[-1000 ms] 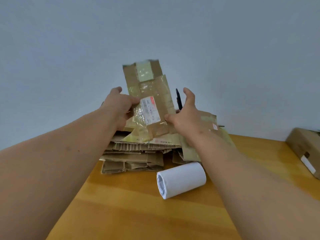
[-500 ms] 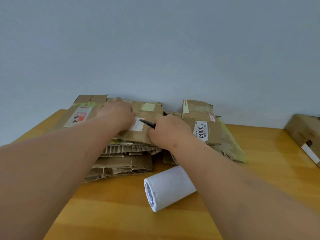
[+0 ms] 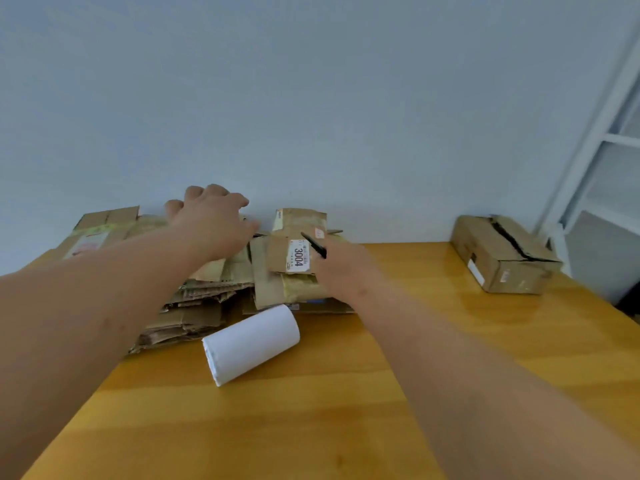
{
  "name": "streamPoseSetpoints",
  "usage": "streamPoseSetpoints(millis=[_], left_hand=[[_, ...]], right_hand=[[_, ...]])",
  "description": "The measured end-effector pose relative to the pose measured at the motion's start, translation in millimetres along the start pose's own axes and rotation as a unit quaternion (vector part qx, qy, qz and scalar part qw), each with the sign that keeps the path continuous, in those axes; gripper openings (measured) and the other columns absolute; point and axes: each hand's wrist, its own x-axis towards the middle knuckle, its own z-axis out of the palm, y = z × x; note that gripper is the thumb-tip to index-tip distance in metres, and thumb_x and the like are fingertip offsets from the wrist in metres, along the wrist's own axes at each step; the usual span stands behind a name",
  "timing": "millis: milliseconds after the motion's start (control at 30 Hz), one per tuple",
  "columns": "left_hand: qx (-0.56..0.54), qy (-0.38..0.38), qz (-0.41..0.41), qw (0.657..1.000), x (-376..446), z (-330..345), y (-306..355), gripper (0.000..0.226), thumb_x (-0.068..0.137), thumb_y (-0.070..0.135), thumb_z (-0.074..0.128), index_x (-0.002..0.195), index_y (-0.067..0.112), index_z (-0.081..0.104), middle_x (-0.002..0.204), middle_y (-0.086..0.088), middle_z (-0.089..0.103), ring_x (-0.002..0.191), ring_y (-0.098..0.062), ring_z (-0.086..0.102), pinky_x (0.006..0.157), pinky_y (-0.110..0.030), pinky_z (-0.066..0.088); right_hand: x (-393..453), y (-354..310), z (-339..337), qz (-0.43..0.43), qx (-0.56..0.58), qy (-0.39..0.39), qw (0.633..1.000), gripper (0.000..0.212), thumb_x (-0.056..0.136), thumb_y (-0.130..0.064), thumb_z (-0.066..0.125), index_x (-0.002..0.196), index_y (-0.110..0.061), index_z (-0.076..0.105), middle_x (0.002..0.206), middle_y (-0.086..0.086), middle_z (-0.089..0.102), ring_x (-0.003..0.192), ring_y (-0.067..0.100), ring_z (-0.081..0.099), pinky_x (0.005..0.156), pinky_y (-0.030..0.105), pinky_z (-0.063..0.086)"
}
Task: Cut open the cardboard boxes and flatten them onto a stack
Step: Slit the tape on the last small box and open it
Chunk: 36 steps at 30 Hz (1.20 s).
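The uncut cardboard box (image 3: 504,254) sits at the far right of the table (image 3: 311,410), well apart from the flattened stack (image 3: 194,299), its long axis running away toward the wall. The right hand (image 3: 341,268) is the nearer; its fingers grip a black cutter (image 3: 313,245). The left hand (image 3: 211,223) hovers over the stack, fingers loosely spread, holding nothing.

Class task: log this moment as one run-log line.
left hand: open above flattened stack | right hand: holds black cutter | uncut box: right
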Motion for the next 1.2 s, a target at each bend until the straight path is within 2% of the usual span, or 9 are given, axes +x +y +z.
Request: streamPoseSetpoints(millis=[67,267,467,533,600,700,833,967,1200], left_hand=[[-0.003,-0.006,0.041,0.999,-9.6,3.3,39.8,0.054,0.096,0.058,0.039,0.146,0.036,0.038,0.154,0.001,0.031,0.142,-0.028,0.022,0.11,-0.05,0.022],[-0.016,-0.048,0.141,0.989,-20.0,39.7,157.7,0.055,0.096,0.058,0.039,0.146,0.036,0.038,0.155,0.002,0.033,0.143,-0.027,0.023,0.112,-0.052,0.021],[-0.043,-0.074,0.189,0.978,-0.7,87.3,240.3,0.053,0.097,0.058,0.037,0.145,0.035,0.039,0.152,0.005,0.035,0.142,-0.024,0.024,0.112,-0.05,0.022],[-0.044,-0.073,0.195,0.977,7.0,102.8,256.0,0.051,0.098,0.058,0.036,0.143,0.036,0.041,0.151,0.006,0.037,0.142,-0.023,0.025,0.111,-0.047,0.022],[-0.049,-0.074,0.194,0.977,13.2,117.5,265.2,0.049,0.098,0.057,0.037,0.142,0.037,0.043,0.15,0.007,0.037,0.142,-0.021,0.026,0.111,-0.046,0.022],[-0.054,-0.09,0.182,0.978,19.6,135.6,267.8,0.046,0.098,0.057,0.038,0.139,0.039,0.046,0.149,0.009,0.038,0.142,-0.02,0.025,0.111,-0.045,0.021],[-0.051,-0.104,0.166,0.979,20.5,144.4,261.5,0.044,0.098,0.056,0.038,0.138,0.04,0.048,0.148,0.01,0.041,0.141,-0.02,0.026,0.112,-0.045,0.021],[-0.053,-0.108,0.162,0.979,10.4,135.0,250.4,0.043,0.098,0.054,0.039,0.138,0.04,0.047,0.149,0.01,0.04,0.141,-0.02,0.026,0.113,-0.045,0.02],[-0.076,-0.087,0.155,0.981,-28.8,79.2,216.5,0.056,0.096,0.05,0.048,0.148,0.037,0.033,0.156,0.003,0.031,0.143,-0.023,0.028,0.116,-0.05,0.023]], right_hand=[[-12.4,39.4,-12.1,0.046,-0.012,-0.001,0.999,0.024,0.101,-0.03,0.034,0.1,-0.021,0.056,0.088,0.002,0.062,0.078,0.023,0.061,0.061,0.034,0.048],[-32.0,161.9,-61.2,0.157,-0.067,0.049,0.984,0.03,0.103,-0.033,0.032,0.115,-0.019,0.056,0.088,0.001,0.054,0.07,0.019,0.053,0.055,0.031,0.039],[-13.1,248.3,-95.2,0.24,-0.174,0.094,0.95,0.036,0.097,-0.036,0.047,0.128,-0.018,0.049,0.126,0.01,0.044,0.081,0.026,0.05,0.059,0.031,0.037],[2.2,268.0,-92.3,0.233,-0.205,0.089,0.946,0.052,0.096,-0.043,0.048,0.139,-0.017,0.038,0.154,0.012,0.022,0.091,0.033,0.059,0.061,0.032,0.04],[18.4,283.3,-85.3,0.234,-0.216,0.081,0.944,0.066,0.094,-0.053,0.048,0.145,-0.016,0.03,0.16,0.01,0.012,0.101,0.035,0.062,0.061,0.033,0.04],[34.3,293.3,-76.1,0.244,-0.205,0.09,0.944,0.06,0.093,-0.059,0.049,0.133,-0.016,0.041,0.147,0.008,0.034,0.09,0.03,0.06,0.053,0.03,0.035],[34.4,299.0,-71.5,0.236,-0.159,0.17,0.943,0.018,0.098,-0.029,0.049,0.111,-0.018,0.043,0.104,0.005,0.049,0.07,0.025,0.049,0.052,0.031,0.034],[15.4,293.8,-71.7,0.196,-0.129,0.187,0.954,0.012,0.093,-0.012,0.048,0.099,-0.018,0.04,0.092,0.003,0.052,0.071,0.023,0.052,0.054,0.032,0.037],[-45.0,257.1,-85.8,0.13,0.011,0.2,0.971,0.009,0.099,-0.026,0.046,0.093,-0.022,0.05,0.08,-0.006,0.058,0.069,0.016,0.056,0.057,0.035,0.048]])
